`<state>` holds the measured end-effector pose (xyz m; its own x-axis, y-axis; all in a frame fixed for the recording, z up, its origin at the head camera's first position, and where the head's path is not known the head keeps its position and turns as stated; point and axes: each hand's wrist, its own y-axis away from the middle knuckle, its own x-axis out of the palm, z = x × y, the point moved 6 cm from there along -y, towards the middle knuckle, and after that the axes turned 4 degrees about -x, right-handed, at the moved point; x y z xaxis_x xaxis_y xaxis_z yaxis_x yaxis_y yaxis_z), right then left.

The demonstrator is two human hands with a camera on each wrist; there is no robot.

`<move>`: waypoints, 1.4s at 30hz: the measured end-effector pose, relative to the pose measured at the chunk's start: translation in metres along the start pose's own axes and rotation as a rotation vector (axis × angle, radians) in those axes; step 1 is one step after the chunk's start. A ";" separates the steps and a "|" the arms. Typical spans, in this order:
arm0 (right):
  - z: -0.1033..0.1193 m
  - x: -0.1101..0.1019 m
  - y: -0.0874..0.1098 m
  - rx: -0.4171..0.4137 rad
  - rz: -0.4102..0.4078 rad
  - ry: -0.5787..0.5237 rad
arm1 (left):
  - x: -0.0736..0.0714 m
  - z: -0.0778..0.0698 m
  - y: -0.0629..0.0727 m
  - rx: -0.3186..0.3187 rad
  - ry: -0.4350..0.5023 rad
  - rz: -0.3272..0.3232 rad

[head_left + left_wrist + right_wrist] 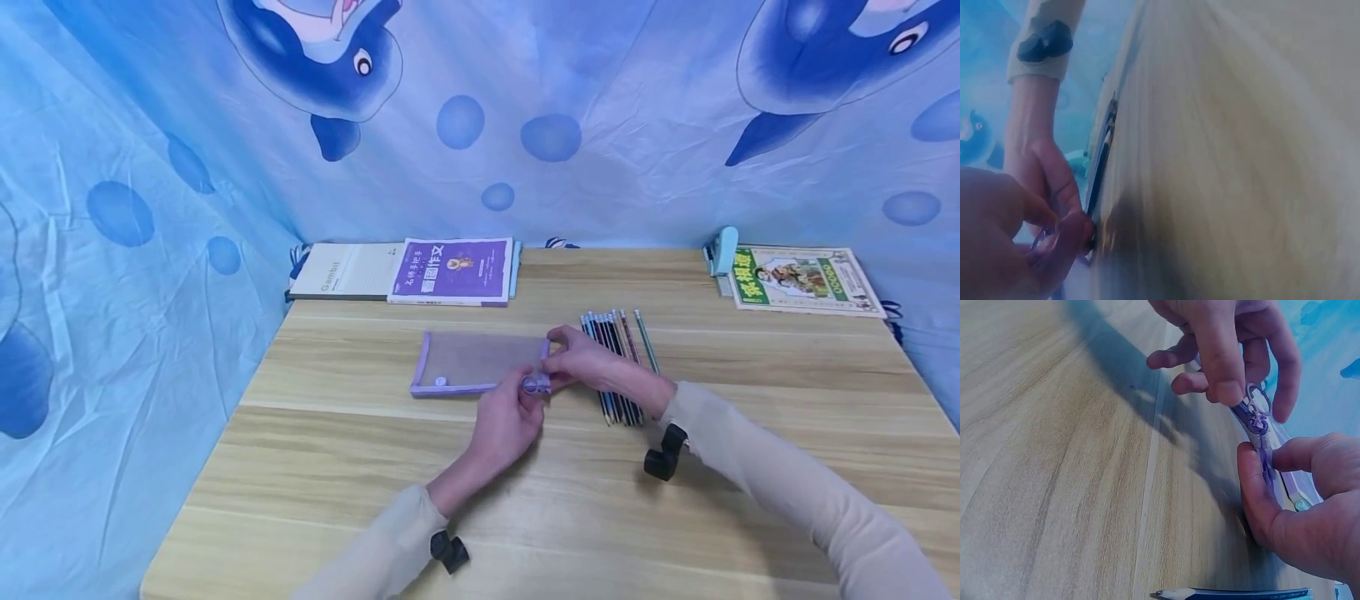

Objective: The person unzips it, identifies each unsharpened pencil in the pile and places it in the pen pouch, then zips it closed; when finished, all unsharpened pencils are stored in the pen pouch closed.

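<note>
Both hands at one end of the pouch, pencils outside it

A translucent rectangular pouch with lavender edging [480, 354] lies flat on the pale wood-grain table [337, 467], mostly ahead and to the left of the left hand [510, 421]. That hand has its thumb and a finger on either side of a thin metal ring [1268, 402] at the pouch's near right corner, and seems to pinch it. Just beyond it, the right hand [588, 362] pinches the lavender short edge between thumb and fingers.

The stage looks early: the pouch is set out and its end held, but no pencil shows inside. A row of dark wooden pencils [615, 400] lies beside the right hand, partly under its wrist, and a single green pencil [647, 340] rests a little apart on the far side. All of these remain outside the pouch. Whether its closure is parted cannot be told, as fingers cover that corner.
</note>
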<state>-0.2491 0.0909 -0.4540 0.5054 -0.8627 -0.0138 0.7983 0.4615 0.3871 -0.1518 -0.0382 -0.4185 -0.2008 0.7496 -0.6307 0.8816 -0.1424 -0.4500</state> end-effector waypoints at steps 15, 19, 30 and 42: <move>-0.002 0.006 0.008 0.000 0.071 -0.022 | -0.001 0.000 -0.004 0.029 -0.199 0.035; -0.002 0.007 0.010 -0.024 0.087 0.003 | -0.001 0.000 -0.004 0.046 -0.218 0.035; -0.004 0.004 0.012 -0.057 0.106 0.081 | -0.002 0.001 -0.006 0.080 -0.182 0.074; 0.000 0.001 0.013 -0.087 0.126 0.104 | -0.023 0.022 -0.002 0.074 -0.228 0.043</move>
<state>-0.2383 0.0957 -0.4485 0.6311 -0.7728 -0.0674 0.7494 0.5849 0.3103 -0.1582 -0.0692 -0.4168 -0.2624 0.5775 -0.7730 0.8596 -0.2240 -0.4592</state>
